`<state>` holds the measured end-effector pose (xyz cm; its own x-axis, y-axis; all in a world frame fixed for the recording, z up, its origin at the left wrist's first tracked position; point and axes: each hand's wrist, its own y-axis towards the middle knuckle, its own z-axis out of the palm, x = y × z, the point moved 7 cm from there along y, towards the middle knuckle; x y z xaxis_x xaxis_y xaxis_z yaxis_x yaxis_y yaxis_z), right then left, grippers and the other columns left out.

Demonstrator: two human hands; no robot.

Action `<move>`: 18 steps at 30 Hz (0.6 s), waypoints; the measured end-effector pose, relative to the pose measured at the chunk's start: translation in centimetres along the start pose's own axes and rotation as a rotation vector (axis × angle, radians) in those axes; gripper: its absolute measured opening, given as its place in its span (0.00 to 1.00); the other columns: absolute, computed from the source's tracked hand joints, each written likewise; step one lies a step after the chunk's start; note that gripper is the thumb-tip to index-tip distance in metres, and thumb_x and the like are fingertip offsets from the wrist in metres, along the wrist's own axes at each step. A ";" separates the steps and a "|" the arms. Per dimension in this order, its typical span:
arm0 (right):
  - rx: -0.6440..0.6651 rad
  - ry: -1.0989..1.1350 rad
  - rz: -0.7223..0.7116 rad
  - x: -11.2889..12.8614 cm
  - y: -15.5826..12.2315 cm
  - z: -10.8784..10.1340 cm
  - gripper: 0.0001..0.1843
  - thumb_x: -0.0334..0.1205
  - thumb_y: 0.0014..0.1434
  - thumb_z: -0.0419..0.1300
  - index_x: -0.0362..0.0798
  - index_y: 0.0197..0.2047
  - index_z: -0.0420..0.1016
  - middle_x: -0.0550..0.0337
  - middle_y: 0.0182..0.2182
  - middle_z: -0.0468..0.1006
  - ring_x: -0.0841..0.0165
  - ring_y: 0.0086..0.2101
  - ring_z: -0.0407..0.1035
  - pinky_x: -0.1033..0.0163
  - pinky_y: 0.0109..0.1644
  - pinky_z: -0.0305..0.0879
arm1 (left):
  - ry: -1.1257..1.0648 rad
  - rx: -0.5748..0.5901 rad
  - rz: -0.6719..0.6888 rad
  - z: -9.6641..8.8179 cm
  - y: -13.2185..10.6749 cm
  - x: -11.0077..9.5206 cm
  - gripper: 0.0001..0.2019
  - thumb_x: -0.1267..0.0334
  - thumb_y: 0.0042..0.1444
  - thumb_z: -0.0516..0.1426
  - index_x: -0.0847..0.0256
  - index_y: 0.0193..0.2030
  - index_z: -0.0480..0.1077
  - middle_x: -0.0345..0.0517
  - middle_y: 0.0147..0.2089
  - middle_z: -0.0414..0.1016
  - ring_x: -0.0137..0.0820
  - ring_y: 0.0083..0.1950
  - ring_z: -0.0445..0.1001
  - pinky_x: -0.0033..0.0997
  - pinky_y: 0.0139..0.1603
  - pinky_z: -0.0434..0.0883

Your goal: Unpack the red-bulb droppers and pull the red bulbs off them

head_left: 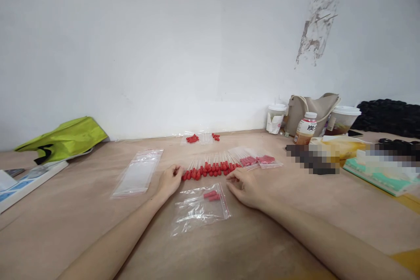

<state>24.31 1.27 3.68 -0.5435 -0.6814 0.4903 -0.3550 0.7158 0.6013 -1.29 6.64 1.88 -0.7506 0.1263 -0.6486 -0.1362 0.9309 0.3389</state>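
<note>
A row of clear droppers with red rubber bulbs point(213, 169) lies on the brown paper, bulbs towards me. My left hand point(170, 180) rests at the row's left end, fingers loosely curled, tips beside the outermost bulb; contact there is hard to make out. At the right end is my right hand point(245, 187), its thumb and curved fingers apart with nothing seen between them. Between my forearms lies a clear zip bag point(200, 214) containing a few red-bulbed droppers. Behind my right hand are filled zip bags point(267, 160) with more droppers.
Flat zip bags point(138, 173) lie left of my left hand. Another bag point(205, 138) with red bulbs sits by the wall. Farther left are a lime-green bag point(65, 138) and a power strip point(33, 183). A drink bottle point(304, 131), cups and a tissue pack point(377, 175) stand right.
</note>
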 end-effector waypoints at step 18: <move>0.203 0.141 0.066 1.7 0.0 3.1 0.04 0.38 0.44 0.65 0.47 0.25 0.75 0.63 0.23 0.72 0.72 0.28 0.63 0.68 0.34 0.57 | 0.039 0.570 0.532 0.9 -9.9 -6.6 0.21 0.56 0.57 0.49 0.49 0.57 0.58 0.42 0.57 0.64 0.35 0.56 0.63 0.38 0.57 0.59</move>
<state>20.99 0.60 2.58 -0.4637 -0.6367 0.6161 -0.4754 0.7656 0.4334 5.55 -3.07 2.23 -0.6452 0.6029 -0.4692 0.5937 0.7822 0.1887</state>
